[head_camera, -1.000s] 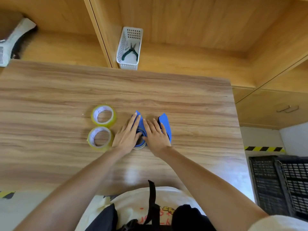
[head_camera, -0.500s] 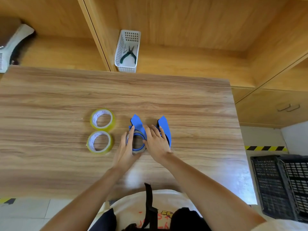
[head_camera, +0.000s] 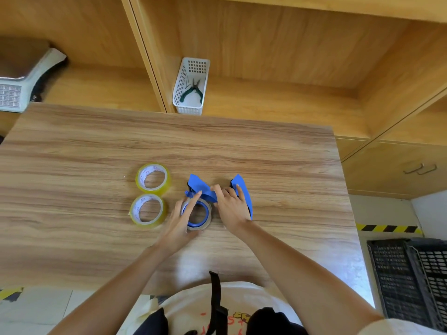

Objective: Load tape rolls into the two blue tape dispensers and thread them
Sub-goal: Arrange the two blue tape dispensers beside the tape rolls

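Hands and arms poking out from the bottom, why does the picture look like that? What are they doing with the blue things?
The camera sits on a person's head and looks down, so you see their own arms reaching over a wooden table. No machine here, just two bare hands. The left hand curls around a tape roll sitting on a blue dispenser. The right hand rests on that dispenser and touches a second dispenser beside it. Two yellow tape rolls lie flat to the left, waiting. Behind the table, a white basket on a shelf holds pliers.
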Demonstrator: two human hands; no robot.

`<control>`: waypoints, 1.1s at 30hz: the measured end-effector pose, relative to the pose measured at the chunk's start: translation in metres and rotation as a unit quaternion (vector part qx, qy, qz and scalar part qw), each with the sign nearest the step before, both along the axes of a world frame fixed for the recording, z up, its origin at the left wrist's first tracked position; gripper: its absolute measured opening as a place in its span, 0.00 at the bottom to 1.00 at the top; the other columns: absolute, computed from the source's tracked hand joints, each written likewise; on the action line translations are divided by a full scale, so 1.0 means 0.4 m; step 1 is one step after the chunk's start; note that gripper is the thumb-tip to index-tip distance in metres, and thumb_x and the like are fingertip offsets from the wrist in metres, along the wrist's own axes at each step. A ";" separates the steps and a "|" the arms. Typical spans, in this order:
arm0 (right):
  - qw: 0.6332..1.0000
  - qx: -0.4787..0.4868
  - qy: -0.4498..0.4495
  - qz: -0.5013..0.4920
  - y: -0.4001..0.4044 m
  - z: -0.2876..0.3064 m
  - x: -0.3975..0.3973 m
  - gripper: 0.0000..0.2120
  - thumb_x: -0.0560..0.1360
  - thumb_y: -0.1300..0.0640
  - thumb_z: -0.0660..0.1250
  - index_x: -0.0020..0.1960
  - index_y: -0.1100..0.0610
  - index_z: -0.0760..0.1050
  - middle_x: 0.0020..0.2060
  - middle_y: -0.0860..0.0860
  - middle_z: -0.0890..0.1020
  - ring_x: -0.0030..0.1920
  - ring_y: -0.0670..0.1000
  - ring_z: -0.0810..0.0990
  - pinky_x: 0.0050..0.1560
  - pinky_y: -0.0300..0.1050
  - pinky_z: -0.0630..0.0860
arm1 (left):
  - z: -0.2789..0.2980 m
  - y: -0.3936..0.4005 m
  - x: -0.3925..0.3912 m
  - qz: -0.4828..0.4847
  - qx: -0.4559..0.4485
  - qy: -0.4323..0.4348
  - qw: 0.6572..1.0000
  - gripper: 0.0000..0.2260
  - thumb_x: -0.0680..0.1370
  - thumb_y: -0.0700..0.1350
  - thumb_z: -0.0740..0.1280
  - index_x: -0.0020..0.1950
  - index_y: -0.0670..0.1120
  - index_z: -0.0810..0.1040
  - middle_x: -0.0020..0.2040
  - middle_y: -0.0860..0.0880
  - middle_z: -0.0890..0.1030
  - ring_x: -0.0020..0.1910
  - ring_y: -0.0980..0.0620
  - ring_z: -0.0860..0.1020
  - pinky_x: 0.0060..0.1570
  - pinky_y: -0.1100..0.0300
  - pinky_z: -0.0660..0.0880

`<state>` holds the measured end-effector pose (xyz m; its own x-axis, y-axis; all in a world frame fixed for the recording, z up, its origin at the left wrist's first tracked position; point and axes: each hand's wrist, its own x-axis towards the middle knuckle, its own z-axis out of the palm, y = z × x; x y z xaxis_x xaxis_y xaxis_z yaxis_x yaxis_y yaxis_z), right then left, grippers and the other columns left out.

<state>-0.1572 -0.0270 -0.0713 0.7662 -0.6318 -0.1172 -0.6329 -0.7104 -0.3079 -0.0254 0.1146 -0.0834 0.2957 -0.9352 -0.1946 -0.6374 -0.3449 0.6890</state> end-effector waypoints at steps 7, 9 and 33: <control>0.989 0.110 -0.076 -0.056 -0.031 0.021 -0.006 0.17 0.76 0.61 0.66 0.62 0.51 0.68 0.55 0.48 0.78 0.60 0.52 0.72 0.70 0.50 0.62 | 0.053 0.005 -0.007 0.016 -0.061 -0.011 0.998 0.44 0.69 0.51 0.74 0.76 0.68 0.50 0.71 0.52 0.60 0.74 0.55 0.62 0.68 0.60 0.65; 0.986 0.119 -0.096 -0.063 -0.037 0.022 -0.007 0.17 0.73 0.67 0.63 0.58 0.51 0.71 0.54 0.46 0.78 0.58 0.52 0.73 0.64 0.46 0.66 | 0.072 0.010 -0.013 0.024 -0.089 -0.035 0.995 0.43 0.68 0.56 0.74 0.76 0.65 0.52 0.70 0.51 0.63 0.72 0.54 0.65 0.66 0.61 0.66; 0.979 0.160 -0.092 -0.088 -0.085 0.076 -0.036 0.22 0.62 0.75 0.53 0.45 0.53 0.73 0.37 0.46 0.76 0.44 0.50 0.74 0.50 0.45 0.68 | 0.029 0.173 -0.043 -0.029 -0.004 -0.185 0.982 0.40 0.71 0.65 0.68 0.78 0.57 0.57 0.78 0.50 0.58 0.79 0.46 0.54 0.76 0.49 0.51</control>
<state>-0.1717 -0.0610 -0.0408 0.6749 -0.7102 -0.2005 -0.6501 -0.4436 -0.6169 -0.0425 0.1839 -0.0719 0.2919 -0.9534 -0.0764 -0.8627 -0.2969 0.4094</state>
